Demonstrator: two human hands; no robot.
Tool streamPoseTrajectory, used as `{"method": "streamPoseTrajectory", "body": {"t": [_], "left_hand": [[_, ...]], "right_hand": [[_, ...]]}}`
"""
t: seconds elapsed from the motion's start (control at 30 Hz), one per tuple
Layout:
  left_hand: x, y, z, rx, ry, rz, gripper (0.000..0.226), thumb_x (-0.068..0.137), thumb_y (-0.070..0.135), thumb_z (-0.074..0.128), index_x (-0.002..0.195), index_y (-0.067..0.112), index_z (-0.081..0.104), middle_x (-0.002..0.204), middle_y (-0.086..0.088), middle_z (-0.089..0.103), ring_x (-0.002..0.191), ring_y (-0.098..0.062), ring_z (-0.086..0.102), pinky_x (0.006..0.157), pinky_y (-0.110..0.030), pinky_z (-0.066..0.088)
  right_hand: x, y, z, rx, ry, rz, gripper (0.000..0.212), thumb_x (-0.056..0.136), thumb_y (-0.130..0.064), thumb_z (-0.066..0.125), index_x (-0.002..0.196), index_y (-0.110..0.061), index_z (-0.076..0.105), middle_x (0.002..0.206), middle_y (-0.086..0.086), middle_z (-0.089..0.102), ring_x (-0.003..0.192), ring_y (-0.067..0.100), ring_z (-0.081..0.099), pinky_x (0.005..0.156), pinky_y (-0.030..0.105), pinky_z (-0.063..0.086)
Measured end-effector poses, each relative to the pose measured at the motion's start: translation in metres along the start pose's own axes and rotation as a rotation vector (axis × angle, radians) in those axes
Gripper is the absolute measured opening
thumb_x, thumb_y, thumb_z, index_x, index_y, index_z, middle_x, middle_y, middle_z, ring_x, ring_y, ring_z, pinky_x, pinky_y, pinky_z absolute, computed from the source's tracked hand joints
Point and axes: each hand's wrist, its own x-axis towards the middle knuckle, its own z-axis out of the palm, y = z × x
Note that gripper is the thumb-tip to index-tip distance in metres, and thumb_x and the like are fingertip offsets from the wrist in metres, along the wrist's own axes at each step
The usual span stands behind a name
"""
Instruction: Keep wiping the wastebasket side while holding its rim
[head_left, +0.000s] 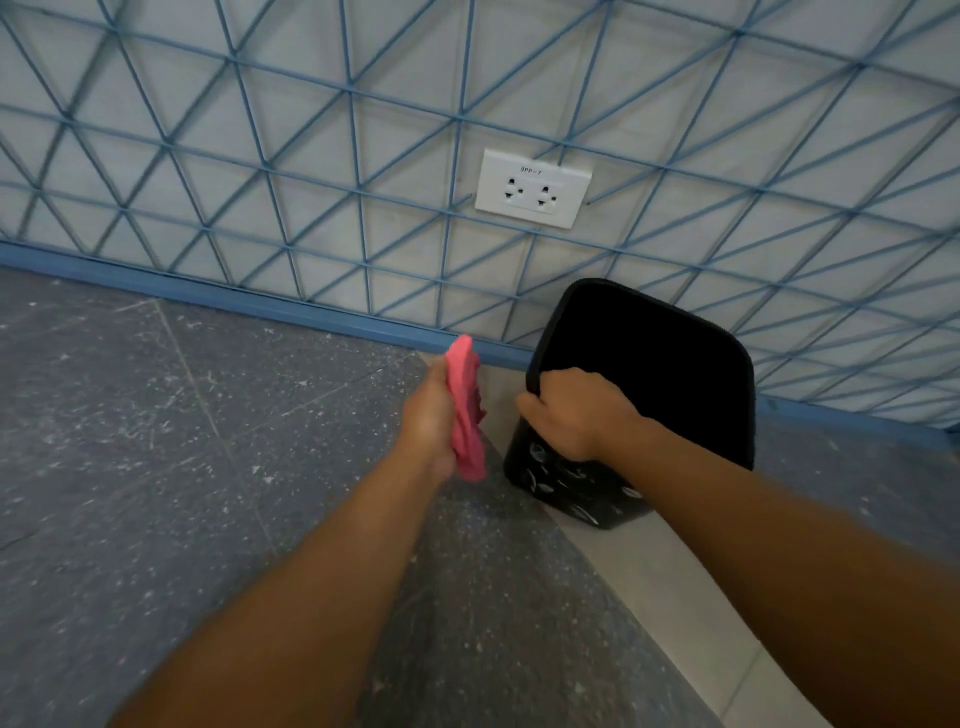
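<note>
head view: we see the left hand (431, 410) clamped round a bunched pink cloth (465, 410), held up just beside the black bin (649, 374). the right hand (574, 410) grips the bin's near rim, fingers curled over the edge. the bin sits on the floor (156, 441) close to the wall (260, 156), under a socket (533, 188). risk as we judge it: the bin looks tilted, so a one-handed rim grip could let it tip or slide; the loose cloth could slip out.
</note>
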Motion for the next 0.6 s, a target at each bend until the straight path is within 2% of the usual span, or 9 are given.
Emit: {"method": "streamPoseTrajectory", "body": {"t": [0.07,0.17,0.2,0.27,0.33,0.4,0.47,0.5,0.6], "left_hand": [[-0.012,0.015,0.004,0.087,-0.096,-0.018,0.058,0.109,0.049,0.058,0.150,0.007,0.064,0.132,-0.020,0.074,0.121,-0.036,0.071,0.114,-0.050,0.056],[-0.028,0.033,0.014,0.191,-0.142,-0.001,0.041,0.110,0.033,0.062,0.139,0.005,0.069,0.097,-0.012,0.073,0.084,-0.025,0.068,0.078,-0.036,0.057],[-0.031,0.036,0.018,0.206,-0.137,0.005,0.035,0.112,0.030,0.061,0.133,0.004,0.071,0.095,-0.012,0.071,0.081,-0.024,0.065,0.076,-0.036,0.056],[-0.030,0.035,0.021,0.201,-0.134,0.023,0.037,0.113,0.029,0.058,0.135,0.001,0.070,0.113,-0.017,0.072,0.101,-0.032,0.069,0.096,-0.044,0.059],[-0.024,0.034,0.023,0.192,-0.137,0.027,0.049,0.112,0.034,0.060,0.148,0.002,0.063,0.136,-0.021,0.072,0.126,-0.037,0.070,0.115,-0.048,0.055],[-0.020,0.032,0.021,0.208,-0.133,0.047,0.052,0.109,0.039,0.064,0.149,0.006,0.064,0.145,-0.024,0.070,0.126,-0.040,0.073,0.110,-0.046,0.057],[-0.015,0.029,0.017,0.211,-0.125,0.068,0.048,0.108,0.040,0.065,0.146,0.010,0.067,0.145,-0.023,0.071,0.105,-0.032,0.077,0.095,-0.041,0.060],[-0.012,0.027,0.016,0.217,-0.120,0.080,0.049,0.108,0.042,0.065,0.146,0.011,0.067,0.146,-0.022,0.070,0.105,-0.031,0.077,0.098,-0.043,0.060],[-0.004,0.018,0.014,0.251,-0.095,0.116,0.060,0.107,0.049,0.063,0.154,0.013,0.061,0.150,-0.015,0.069,0.131,-0.038,0.071,0.121,-0.057,0.050]], "right_hand": [[0.006,-0.002,-0.003,0.022,0.037,0.079,0.046,0.095,-0.047,0.035,0.070,-0.012,0.050,0.079,0.005,0.053,0.067,0.023,0.050,0.060,0.031,0.036],[0.020,0.000,-0.009,0.143,0.085,0.174,0.047,0.092,-0.051,0.043,0.076,-0.008,0.056,0.081,0.009,0.055,0.077,0.029,0.055,0.065,0.031,0.037],[0.024,0.001,-0.011,0.223,0.100,0.210,0.050,0.090,-0.052,0.047,0.070,-0.008,0.054,0.075,0.007,0.055,0.072,0.028,0.054,0.062,0.031,0.037],[0.027,0.003,-0.016,0.413,0.143,0.261,0.054,0.089,-0.053,0.053,0.061,-0.007,0.052,0.064,0.007,0.053,0.063,0.025,0.052,0.055,0.032,0.035],[0.026,0.007,-0.022,0.609,0.208,0.232,0.051,0.091,-0.044,0.056,0.066,0.000,0.058,0.066,0.013,0.057,0.067,0.027,0.056,0.061,0.032,0.040],[0.014,0.017,-0.029,0.702,0.285,0.167,0.037,0.092,-0.035,0.057,0.087,0.000,0.065,0.083,0.014,0.066,0.081,0.026,0.061,0.077,0.033,0.046],[-0.008,0.035,-0.034,0.544,0.264,0.084,0.030,0.091,-0.040,0.057,0.104,-0.014,0.065,0.098,0.003,0.067,0.091,0.016,0.061,0.084,0.028,0.043],[-0.023,0.045,-0.035,0.420,0.197,0.031,0.032,0.091,-0.046,0.055,0.108,-0.020,0.063,0.100,-0.002,0.066,0.093,0.014,0.060,0.083,0.027,0.042],[-0.065,0.067,-0.029,0.140,-0.040,-0.065,0.056,0.083,-0.071,0.036,0.114,-0.029,0.056,0.102,-0.004,0.063,0.091,0.012,0.060,0.083,0.033,0.048]]}}
